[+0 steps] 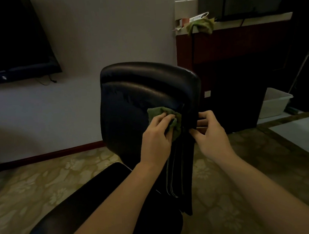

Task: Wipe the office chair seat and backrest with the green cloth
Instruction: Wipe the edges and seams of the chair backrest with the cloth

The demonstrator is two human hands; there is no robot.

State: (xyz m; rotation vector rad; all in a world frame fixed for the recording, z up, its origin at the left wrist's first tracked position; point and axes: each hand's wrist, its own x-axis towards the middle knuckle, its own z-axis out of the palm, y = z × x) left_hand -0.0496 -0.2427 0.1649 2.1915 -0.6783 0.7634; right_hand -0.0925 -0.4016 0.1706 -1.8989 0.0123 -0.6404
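Observation:
A black leather office chair stands before me, its backrest [139,92] upright in the middle of the view and its seat [87,207] reaching toward the lower left. My left hand [156,134] holds a bunched green cloth [170,116] and presses it against the right part of the backrest's front. My right hand [208,129] grips the backrest's right edge, fingers curled round it.
A second green cloth [200,25] lies on a shelf ledge at the upper right, above a dark wooden cabinet [238,75]. A white plastic bin [275,102] sits on the floor at right. A dark TV [13,44] hangs on the wall at left. Patterned carpet [45,181] covers the floor.

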